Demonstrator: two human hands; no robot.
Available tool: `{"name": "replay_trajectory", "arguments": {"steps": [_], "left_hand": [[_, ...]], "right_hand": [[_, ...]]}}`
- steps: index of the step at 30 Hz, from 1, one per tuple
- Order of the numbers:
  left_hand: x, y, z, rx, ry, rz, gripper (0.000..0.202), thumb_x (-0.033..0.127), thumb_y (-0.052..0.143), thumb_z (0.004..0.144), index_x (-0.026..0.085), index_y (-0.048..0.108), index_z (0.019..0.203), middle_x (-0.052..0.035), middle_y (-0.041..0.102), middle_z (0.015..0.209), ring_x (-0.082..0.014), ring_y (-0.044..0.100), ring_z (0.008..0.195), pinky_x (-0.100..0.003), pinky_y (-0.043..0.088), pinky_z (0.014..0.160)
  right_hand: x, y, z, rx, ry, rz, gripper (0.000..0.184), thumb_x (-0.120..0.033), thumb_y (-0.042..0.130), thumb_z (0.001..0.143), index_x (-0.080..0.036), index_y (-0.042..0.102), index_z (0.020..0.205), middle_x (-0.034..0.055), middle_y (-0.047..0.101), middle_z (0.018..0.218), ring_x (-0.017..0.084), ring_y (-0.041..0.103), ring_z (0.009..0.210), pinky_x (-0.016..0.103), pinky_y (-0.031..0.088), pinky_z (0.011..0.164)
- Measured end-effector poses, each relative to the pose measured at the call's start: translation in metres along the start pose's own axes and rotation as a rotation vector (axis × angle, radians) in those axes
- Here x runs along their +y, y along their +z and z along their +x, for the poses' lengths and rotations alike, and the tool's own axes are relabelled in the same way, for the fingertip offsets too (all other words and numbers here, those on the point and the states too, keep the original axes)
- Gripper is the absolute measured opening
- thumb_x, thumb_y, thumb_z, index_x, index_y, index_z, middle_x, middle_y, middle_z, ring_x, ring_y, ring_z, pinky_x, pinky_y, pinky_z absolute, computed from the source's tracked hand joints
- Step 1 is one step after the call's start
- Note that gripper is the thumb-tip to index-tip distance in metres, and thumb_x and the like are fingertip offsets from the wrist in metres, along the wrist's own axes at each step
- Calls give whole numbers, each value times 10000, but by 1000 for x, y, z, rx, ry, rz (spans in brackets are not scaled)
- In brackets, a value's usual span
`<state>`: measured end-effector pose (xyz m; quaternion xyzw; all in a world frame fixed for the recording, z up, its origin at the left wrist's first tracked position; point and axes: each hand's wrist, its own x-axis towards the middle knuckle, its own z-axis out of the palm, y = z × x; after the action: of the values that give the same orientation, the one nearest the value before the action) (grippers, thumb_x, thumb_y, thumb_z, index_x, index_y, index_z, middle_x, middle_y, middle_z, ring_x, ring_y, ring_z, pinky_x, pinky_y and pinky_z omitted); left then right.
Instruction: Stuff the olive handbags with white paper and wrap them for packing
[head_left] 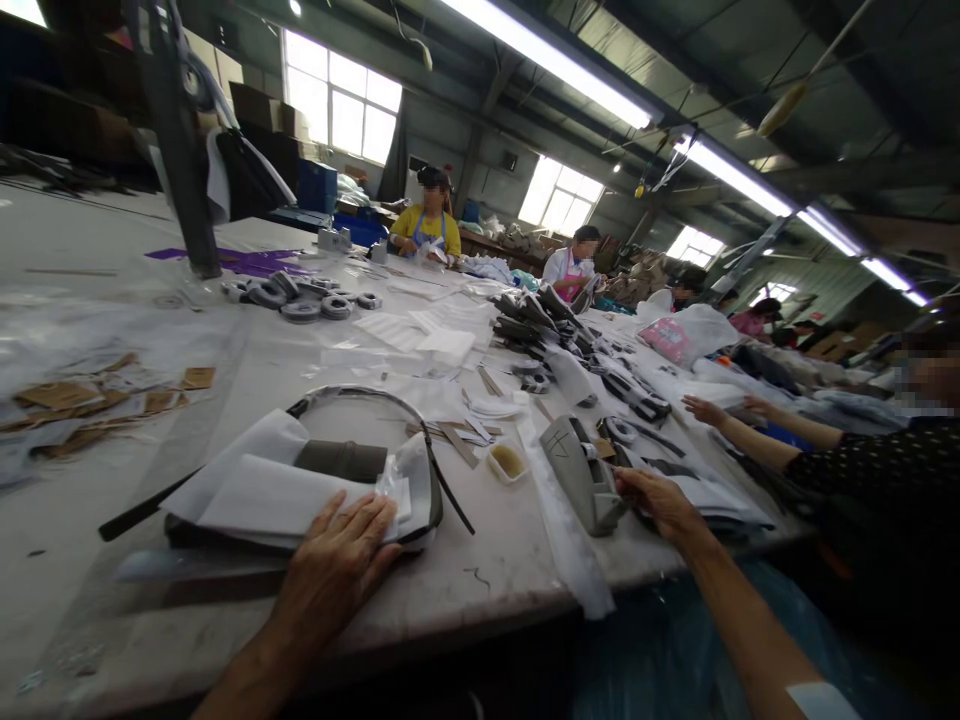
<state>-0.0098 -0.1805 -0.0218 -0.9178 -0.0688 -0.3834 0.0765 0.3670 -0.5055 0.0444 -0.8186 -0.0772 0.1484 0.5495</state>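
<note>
My left hand [334, 565] lies flat with fingers spread on sheets of white paper [270, 490] that cover a dark grey bag [341, 460] with a long black strap [390, 400] looping round it. My right hand [656, 500] reaches across to the right and rests against a grey shoe piece [581, 475] on the table; its fingers curl at the piece's edge. Whether they grip it is hidden.
A long white work table [487, 570] carries brown card tags [67, 395], grey rings [315, 300], dark shoe parts [540, 320], a small glue tray [507, 461] and a white cloth strip [570, 545]. A co-worker's arms [750, 425] reach in at right. Other people work at the far end.
</note>
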Motion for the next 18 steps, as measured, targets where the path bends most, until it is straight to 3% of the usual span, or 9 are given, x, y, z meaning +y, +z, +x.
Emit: {"name": "replay_trajectory", "arguments": {"steps": [3,6,10,13,15,18], "left_hand": [[-1,2,-1,-12,-1,2,334,358,414,1013,171,644,1165,-77,726,1138,-245,673,1047,-447,332,1076],[-1,3,-3,-14,-17,-1,338,366,423,1008,170,641,1177,-79,722,1155,-245,672,1054,-450,335,1083],[-1,5,-5,-10,-32,-20,317,364,444,997,188,645,1168,-69,724,1155,-238,668,1066,-440,351,1092],[2,5,-6,-15,-59,-42,297,353,465,991,193,644,1165,-69,723,1157,-239,666,1077,-446,358,1094],[4,5,-6,-26,-100,-67,289,346,472,989,195,645,1165,-70,719,1163,-239,661,1090,-451,359,1100],[8,2,-5,-83,-159,-123,297,359,498,983,194,634,1189,-70,707,1190,-239,641,1131,-454,356,1117]], "right_hand": [[0,-11,-16,93,-43,43,388,-495,783,527,-203,694,766,-3,676,718,147,615,703,236,508,684],[18,-12,-33,145,-23,-1,357,-488,762,524,-198,675,715,0,641,655,150,583,626,250,489,594],[57,-2,-48,120,47,-142,297,-483,702,494,-208,599,537,4,571,527,171,531,515,301,444,515],[70,-1,-55,82,46,-280,297,-500,688,485,-209,638,513,32,613,540,230,577,590,343,466,568],[59,0,-61,1,-18,-375,363,-569,667,561,-210,704,604,42,665,626,248,603,660,354,492,634],[11,20,-70,-269,-176,-467,432,-630,646,693,-209,739,719,42,673,694,229,604,701,321,501,684]]}}
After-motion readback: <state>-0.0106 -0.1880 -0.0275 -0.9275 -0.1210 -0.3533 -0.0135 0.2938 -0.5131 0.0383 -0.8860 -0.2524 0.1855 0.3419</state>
